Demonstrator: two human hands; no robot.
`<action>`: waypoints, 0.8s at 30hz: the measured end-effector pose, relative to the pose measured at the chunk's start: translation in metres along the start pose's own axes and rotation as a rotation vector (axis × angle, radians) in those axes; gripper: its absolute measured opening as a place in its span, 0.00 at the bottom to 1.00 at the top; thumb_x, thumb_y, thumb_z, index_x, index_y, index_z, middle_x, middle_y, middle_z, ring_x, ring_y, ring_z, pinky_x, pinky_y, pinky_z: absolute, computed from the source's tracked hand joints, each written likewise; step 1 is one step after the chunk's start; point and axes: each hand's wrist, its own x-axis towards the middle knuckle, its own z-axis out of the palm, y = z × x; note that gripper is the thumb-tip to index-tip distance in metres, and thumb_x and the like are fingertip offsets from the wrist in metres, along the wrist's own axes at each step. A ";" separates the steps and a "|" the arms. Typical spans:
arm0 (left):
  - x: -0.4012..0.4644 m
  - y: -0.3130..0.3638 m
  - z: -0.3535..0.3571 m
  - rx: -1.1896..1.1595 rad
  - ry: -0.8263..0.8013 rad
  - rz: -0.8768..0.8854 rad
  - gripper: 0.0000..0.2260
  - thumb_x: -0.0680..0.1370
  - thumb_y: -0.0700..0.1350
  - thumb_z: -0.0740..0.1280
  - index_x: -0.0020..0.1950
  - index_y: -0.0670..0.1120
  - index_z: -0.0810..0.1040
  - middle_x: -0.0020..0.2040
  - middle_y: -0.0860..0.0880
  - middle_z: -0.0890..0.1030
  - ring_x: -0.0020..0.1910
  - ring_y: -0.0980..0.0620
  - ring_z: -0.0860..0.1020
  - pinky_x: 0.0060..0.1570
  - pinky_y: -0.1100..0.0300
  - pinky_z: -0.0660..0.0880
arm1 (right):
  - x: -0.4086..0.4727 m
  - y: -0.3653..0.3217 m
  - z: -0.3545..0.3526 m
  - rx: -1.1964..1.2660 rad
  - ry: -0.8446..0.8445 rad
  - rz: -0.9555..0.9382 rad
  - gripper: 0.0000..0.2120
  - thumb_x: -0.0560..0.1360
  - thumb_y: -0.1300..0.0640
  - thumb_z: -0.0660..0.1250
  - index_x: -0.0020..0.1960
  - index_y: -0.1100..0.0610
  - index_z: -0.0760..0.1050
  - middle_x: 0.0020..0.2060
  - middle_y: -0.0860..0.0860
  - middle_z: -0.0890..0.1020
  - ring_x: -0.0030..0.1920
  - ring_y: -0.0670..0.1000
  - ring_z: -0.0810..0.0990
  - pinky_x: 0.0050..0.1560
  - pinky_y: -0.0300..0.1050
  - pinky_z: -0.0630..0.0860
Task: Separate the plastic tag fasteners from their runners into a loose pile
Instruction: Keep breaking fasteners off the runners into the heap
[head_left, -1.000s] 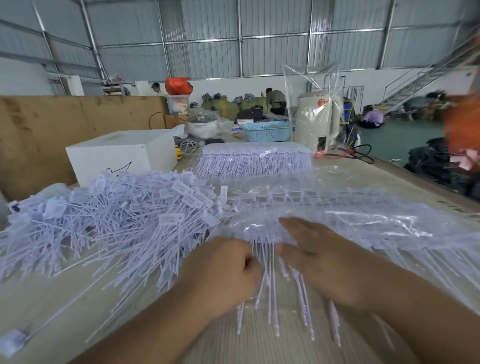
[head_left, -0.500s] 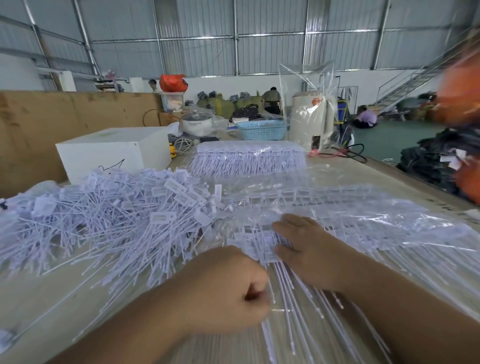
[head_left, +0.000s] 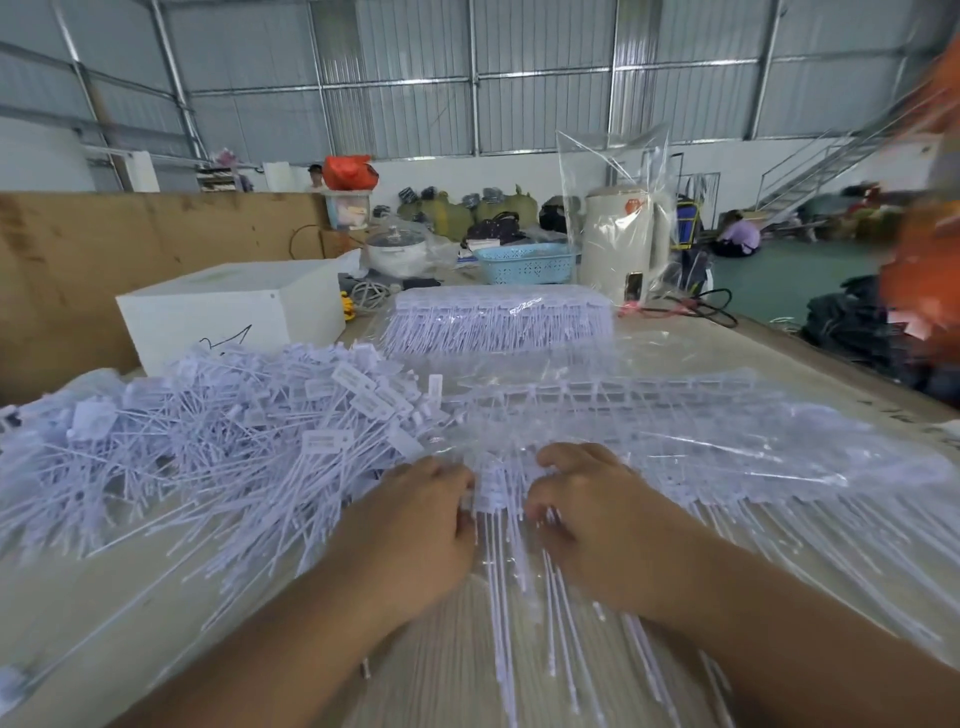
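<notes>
While both hands sit close together at the near middle of the table, the left hand (head_left: 415, 525) has its fingers curled onto the heads of a few pale lilac plastic tag fasteners (head_left: 491, 493), and the right hand (head_left: 592, 519) grips the same cluster from the other side, fingers bent down over it. Those fasteners belong to a sheet of joined fasteners still on their runners (head_left: 649, 441), which lies under wrinkled clear plastic film (head_left: 779, 452) and spreads away to the right, its thin tails pointing toward the person. Just left of the left hand lies the loose pile of separated lilac fasteners (head_left: 208, 431), tangled at all angles on the pale wooden table (head_left: 78, 613). Behind the pile stands a white rectangular box (head_left: 228, 306). Farther back, a second bundle of fasteners in clear wrap (head_left: 498, 317) lies in front of a blue perforated plastic basket (head_left: 524, 262) and a cream electric kettle inside a clear bag (head_left: 618, 244).
</notes>
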 end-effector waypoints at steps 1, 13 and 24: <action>0.000 0.000 0.001 0.027 -0.026 -0.007 0.18 0.80 0.52 0.57 0.69 0.55 0.69 0.62 0.55 0.73 0.63 0.52 0.72 0.59 0.55 0.72 | 0.000 0.000 0.001 -0.003 -0.009 0.017 0.14 0.79 0.50 0.58 0.61 0.50 0.76 0.70 0.49 0.66 0.71 0.52 0.61 0.71 0.47 0.59; 0.001 0.000 -0.004 -0.055 0.065 0.012 0.04 0.78 0.52 0.63 0.52 0.56 0.74 0.47 0.59 0.71 0.46 0.58 0.73 0.43 0.59 0.71 | 0.004 0.005 0.003 -0.047 -0.068 0.027 0.19 0.80 0.44 0.58 0.69 0.48 0.69 0.67 0.49 0.65 0.69 0.53 0.62 0.71 0.48 0.60; 0.001 -0.002 -0.004 -0.326 0.022 0.033 0.17 0.74 0.55 0.63 0.63 0.62 0.72 0.53 0.64 0.75 0.49 0.66 0.73 0.48 0.69 0.69 | 0.001 -0.001 -0.007 -0.084 0.060 -0.086 0.14 0.81 0.51 0.55 0.60 0.51 0.75 0.63 0.46 0.69 0.65 0.50 0.65 0.69 0.49 0.61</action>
